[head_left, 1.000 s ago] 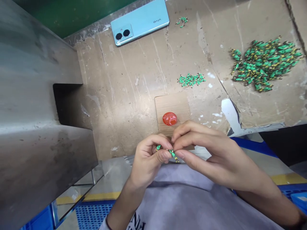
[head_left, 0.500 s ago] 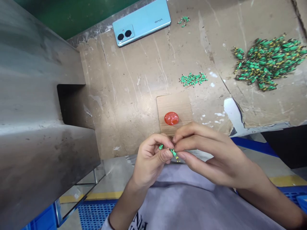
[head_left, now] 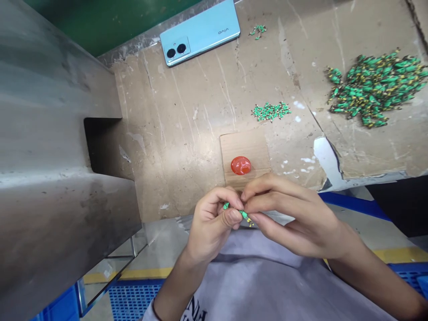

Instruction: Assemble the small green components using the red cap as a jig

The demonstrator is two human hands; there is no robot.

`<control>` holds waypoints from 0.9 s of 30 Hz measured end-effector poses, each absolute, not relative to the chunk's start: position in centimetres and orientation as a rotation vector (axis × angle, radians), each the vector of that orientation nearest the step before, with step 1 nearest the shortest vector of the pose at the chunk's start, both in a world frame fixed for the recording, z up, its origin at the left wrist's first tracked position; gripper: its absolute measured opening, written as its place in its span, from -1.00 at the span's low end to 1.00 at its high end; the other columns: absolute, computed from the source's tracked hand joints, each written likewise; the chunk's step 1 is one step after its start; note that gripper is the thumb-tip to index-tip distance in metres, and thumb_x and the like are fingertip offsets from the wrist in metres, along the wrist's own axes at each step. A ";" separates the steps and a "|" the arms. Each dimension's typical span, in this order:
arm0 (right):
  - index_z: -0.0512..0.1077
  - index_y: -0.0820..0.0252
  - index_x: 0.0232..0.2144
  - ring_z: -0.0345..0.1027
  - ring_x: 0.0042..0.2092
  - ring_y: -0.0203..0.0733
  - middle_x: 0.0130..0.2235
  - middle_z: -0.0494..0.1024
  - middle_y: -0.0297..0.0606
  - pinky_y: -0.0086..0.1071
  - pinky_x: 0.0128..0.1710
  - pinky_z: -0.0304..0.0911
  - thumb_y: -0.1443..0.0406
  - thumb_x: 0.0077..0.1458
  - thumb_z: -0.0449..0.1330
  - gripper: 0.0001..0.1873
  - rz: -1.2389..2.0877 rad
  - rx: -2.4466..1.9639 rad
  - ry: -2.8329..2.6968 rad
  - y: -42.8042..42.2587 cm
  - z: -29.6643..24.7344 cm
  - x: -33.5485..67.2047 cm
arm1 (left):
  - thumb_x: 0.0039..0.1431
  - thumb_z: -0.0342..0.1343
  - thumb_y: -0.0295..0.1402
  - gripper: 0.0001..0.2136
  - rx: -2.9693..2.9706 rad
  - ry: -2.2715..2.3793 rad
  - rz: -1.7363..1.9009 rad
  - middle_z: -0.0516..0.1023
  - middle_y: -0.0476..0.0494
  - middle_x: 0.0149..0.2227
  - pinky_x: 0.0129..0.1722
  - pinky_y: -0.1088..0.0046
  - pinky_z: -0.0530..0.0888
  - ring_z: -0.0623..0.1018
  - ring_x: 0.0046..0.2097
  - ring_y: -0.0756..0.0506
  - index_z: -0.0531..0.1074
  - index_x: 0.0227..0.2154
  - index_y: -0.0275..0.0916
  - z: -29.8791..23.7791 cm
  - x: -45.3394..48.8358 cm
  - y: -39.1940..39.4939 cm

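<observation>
- Head view: a person's left hand (head_left: 210, 229) pinches a small green-and-yellow piece (head_left: 245, 216) between thumb and forefinger, above the lap at the worktop's (head_left: 187, 156) near edge.
- Fingertips of the right hand (head_left: 301, 218) bunch close against it, thumb just beside the yellow end; whether they grip or merely steady it cannot be told.
- A second green bit (head_left: 226, 205) shows inside the left hand's curl, mostly hidden; whether it joins the first is unclear.
- Beyond the hands, a glossy red disc (head_left: 240, 165) sits on a cardboard square (head_left: 245, 141), with a small green cluster (head_left: 270, 111) farther off and a large green-and-yellow heap (head_left: 374, 87) to the right.
- A few loose green bits (head_left: 257, 31) lie near a pale blue phone (head_left: 203, 33) at the far side.
- The likeliest mishap is a drop: the piece is tiny, the pinch covers little of it, and a slip could send it past the edge onto the lap or floor.
- Too hard a squeeze or twist might bend its thin ends.
- With fingers crowding the view, a misaligned part could go unnoticed.
- A careless forearm sweep could also scatter the cluster.
</observation>
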State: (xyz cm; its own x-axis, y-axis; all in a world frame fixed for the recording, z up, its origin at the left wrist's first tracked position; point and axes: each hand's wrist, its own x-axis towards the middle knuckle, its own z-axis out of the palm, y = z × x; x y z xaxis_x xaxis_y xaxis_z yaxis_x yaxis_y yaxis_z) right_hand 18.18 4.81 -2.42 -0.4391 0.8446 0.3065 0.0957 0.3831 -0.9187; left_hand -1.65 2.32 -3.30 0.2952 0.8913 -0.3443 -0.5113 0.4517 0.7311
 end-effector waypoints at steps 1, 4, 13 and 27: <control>0.57 0.06 -0.08 0.67 -0.09 -0.18 -0.10 0.68 -0.22 -0.33 -0.04 0.62 0.48 0.43 0.25 -0.79 1.148 -0.813 -1.794 4.8 -2.5 18.2 | 0.32 0.54 -0.18 -0.70 0.545 0.816 1.004 0.34 0.09 -0.43 -0.40 0.58 0.34 0.30 -0.46 0.08 0.57 -0.34 -0.20 -3.2 -1.6 2.3; 0.55 0.08 0.02 0.66 -0.06 -0.15 -0.09 0.69 -0.19 -0.31 -0.02 0.62 0.34 0.47 0.35 -0.88 1.215 -0.765 -1.738 4.8 -2.6 18.3 | 0.31 0.55 -0.20 -0.70 0.536 0.815 1.027 0.34 0.09 -0.44 -0.41 0.58 0.31 0.28 -0.48 0.09 0.58 -0.36 -0.21 -3.1 -1.4 2.3; 0.59 0.01 -0.03 0.69 -0.21 -0.16 -0.20 0.74 -0.27 -0.30 -0.19 0.65 0.42 0.43 0.37 -0.81 1.170 -0.819 -1.704 4.3 -2.5 18.1 | 0.24 0.60 -0.07 -0.65 0.645 0.920 1.030 0.50 0.02 -0.37 -0.33 0.46 0.46 0.51 -0.36 -0.03 0.60 -0.26 -0.16 -3.9 -1.6 1.2; 0.62 0.01 -0.08 0.75 -0.22 -0.23 -0.17 0.82 -0.31 -0.42 -0.14 0.70 0.34 0.42 0.45 -0.89 1.067 -0.919 -1.768 3.8 -2.0 18.6 | 0.36 0.53 -0.16 -0.77 1.124 0.922 1.330 0.63 -0.01 -0.36 -0.41 0.56 0.48 0.57 -0.39 0.01 0.64 -0.27 -0.14 -4.1 -1.0 2.1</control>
